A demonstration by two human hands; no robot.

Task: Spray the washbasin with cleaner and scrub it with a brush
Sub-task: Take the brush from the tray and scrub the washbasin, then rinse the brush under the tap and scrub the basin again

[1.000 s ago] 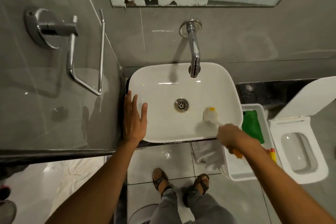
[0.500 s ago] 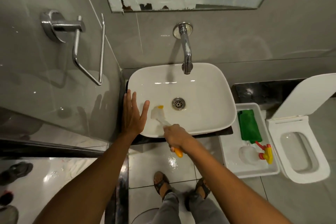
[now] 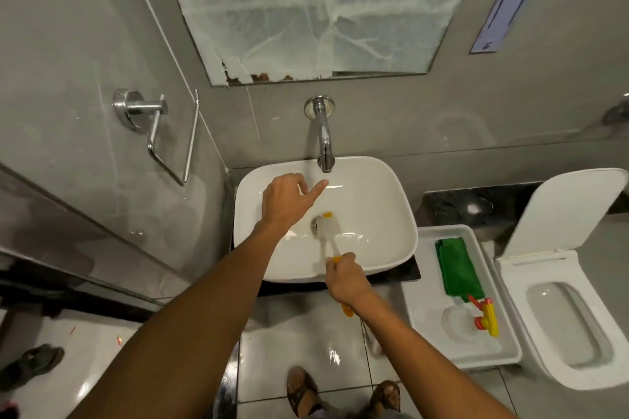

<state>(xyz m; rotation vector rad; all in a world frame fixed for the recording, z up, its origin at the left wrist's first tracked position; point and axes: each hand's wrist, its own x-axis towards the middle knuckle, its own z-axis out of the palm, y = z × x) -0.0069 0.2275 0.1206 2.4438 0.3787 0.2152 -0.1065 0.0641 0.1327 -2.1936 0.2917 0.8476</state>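
A white washbasin (image 3: 381, 214) sits below a chrome wall tap (image 3: 323, 136). My right hand (image 3: 343, 279) grips the orange handle of a white-bristled brush (image 3: 329, 226), whose head lies over the drain at the bottom of the bowl. My left hand (image 3: 286, 202) hovers over the back left of the basin, index finger stretched toward the tap spout, holding nothing. A clear spray bottle (image 3: 476, 320) with a yellow and red trigger lies in a white tray (image 3: 425, 299) to the right.
A green cloth (image 3: 457, 269) lies in the same tray. An open white toilet (image 3: 575, 320) stands at the far right. A chrome towel holder (image 3: 160, 133) juts from the left wall. A mirror (image 3: 323, 7) hangs above the tap. My sandalled feet stand on wet floor tiles.
My left hand left the basin's left rim and reached over the bowl toward the tap. The brush swept from right to left, then to the drain in the middle.
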